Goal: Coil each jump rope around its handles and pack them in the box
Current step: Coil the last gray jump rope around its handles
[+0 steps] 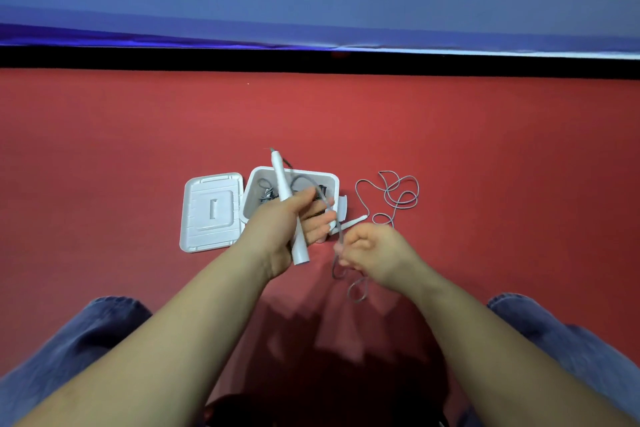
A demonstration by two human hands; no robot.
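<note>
My left hand (298,218) holds a white jump-rope handle (282,180) tilted up over the open white box (329,180); the thumb lies across the handle. A grey rope (398,198) arcs from that handle's tip over the box down to my right hand (367,246), which pinches it. Below that hand the rope hangs in small loops, and the rest lies in loose loops on the red floor at the right. The second white handle (353,222) lies on the floor beside the box's right side. Dark coiled rope (266,192) sits inside the box.
The box's white lid (211,211) lies flat on the red floor just left of the box. A black strip and a blue wall run along the far edge of the floor. My knees in blue jeans (104,322) frame the bottom corners.
</note>
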